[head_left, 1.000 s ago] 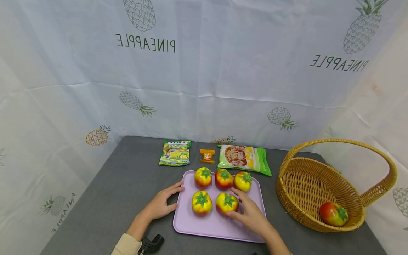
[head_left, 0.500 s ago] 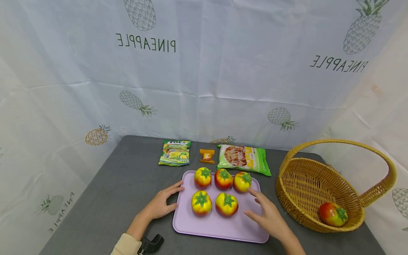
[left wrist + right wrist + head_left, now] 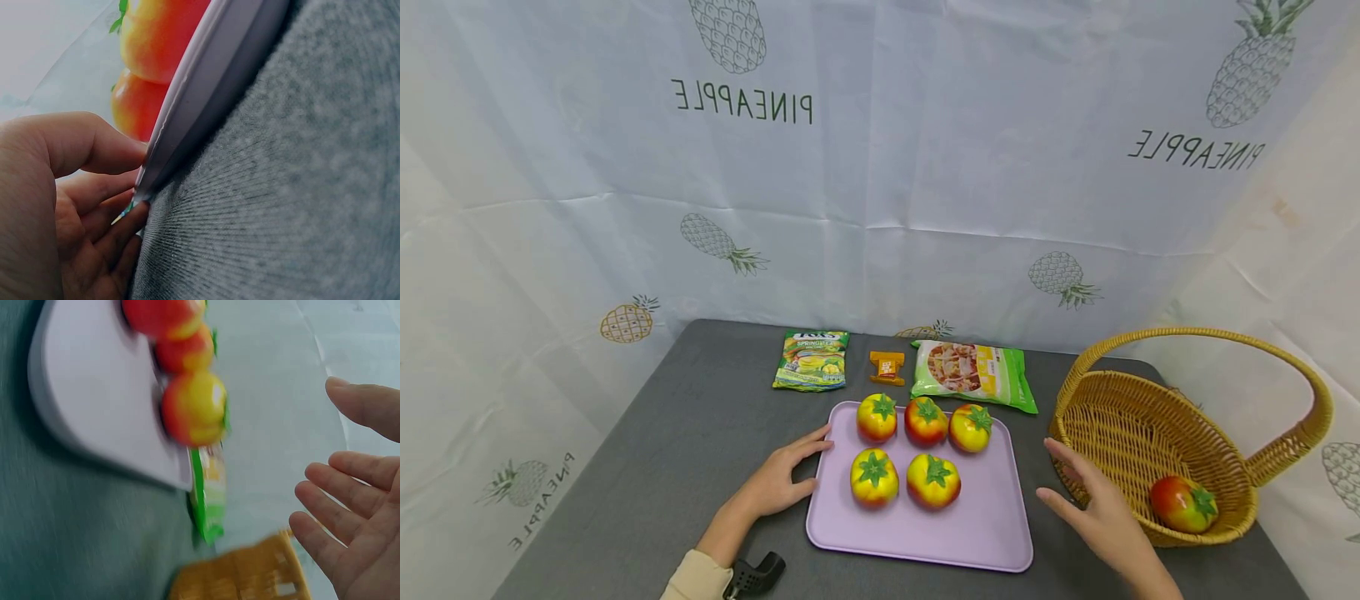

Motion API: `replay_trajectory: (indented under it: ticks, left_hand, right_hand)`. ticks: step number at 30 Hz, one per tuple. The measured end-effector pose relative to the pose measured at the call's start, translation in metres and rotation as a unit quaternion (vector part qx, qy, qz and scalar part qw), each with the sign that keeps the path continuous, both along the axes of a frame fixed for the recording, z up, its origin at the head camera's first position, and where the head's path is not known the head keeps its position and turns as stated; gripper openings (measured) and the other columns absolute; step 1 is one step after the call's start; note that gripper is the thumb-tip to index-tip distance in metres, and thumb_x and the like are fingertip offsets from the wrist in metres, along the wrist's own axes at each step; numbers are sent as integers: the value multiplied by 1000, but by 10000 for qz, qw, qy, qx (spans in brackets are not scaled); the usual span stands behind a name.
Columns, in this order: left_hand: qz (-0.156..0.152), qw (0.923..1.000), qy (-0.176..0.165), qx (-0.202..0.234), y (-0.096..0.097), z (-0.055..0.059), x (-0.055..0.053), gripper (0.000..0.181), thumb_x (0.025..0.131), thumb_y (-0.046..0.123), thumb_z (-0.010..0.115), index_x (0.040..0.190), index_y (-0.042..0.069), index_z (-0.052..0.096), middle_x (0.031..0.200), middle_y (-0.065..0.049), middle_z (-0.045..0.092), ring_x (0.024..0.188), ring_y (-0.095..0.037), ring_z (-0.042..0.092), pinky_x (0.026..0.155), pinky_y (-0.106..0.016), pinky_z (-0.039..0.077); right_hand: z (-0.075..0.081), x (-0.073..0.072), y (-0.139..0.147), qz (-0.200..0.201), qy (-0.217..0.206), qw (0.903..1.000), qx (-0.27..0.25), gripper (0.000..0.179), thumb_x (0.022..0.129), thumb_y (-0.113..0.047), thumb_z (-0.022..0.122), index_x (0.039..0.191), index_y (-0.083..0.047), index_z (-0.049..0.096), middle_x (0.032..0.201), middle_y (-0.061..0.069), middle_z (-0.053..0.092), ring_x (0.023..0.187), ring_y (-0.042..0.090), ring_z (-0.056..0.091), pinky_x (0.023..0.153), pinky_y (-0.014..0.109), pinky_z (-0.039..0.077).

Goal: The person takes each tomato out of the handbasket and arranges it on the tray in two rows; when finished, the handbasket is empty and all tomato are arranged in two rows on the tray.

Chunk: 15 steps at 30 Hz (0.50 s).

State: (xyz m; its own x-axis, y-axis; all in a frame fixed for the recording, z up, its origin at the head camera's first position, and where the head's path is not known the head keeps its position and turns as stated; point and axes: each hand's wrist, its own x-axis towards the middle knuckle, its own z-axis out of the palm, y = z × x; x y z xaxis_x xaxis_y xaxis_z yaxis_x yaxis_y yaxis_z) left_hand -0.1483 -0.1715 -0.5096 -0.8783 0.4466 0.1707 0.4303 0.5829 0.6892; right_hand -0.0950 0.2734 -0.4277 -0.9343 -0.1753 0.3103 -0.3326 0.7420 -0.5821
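Observation:
A lilac tray (image 3: 977,529) carries several red-and-yellow fruits, tomato-like with green star-shaped leaf tops: a back row including one fruit (image 3: 926,422), and two in front, one fruit (image 3: 873,478) left of the other (image 3: 933,482). At the tray's left edge rests my left hand (image 3: 778,479), its thumb (image 3: 106,147) touching the rim in the left wrist view; the fingers are relaxed. My right hand (image 3: 1093,504), fingers spread and holding nothing, hovers between the tray and a wicker basket (image 3: 1112,425). One similar fruit (image 3: 1183,504) lies inside the basket. The right wrist view is blurred.
Behind the tray lie a green-yellow snack packet (image 3: 812,361), a small orange packet (image 3: 887,367) and a larger green-and-white bag (image 3: 973,372). The basket's tall handle (image 3: 1195,332) arches above it. A pineapple-print curtain (image 3: 880,167) hangs behind the grey table (image 3: 715,417).
My right hand has left the front-right fruit and moved right, past the tray's right edge to the basket's near side, with nothing in it. The left hand and the fruits have stayed put.

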Motion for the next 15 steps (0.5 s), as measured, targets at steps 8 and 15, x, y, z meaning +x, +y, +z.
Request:
replay_trajectory:
  ticks: [8,15]
  left_hand:
    - [-62,10000,73,-14,-1,-3,-1,53,81,12,59,134,14,54,150,-3,39,135,-27,41,106,-54,36]
    - [-84,9999,101,-21,-2,-2,0,53,81,12,59,134,13,54,150,-4,39,135,-27,41,105,-54,36]
  right_hand:
    - [13,5,42,-479,-204,9983,255,61,85,-23,70,138,-3,45,133,20,53,105,-29,30,78,-4,33]
    - [20,4,88,-885,-800,9913,554,65,89,-32,64,142,-3,39,135,27,48,98,-27,35,70,7,45]
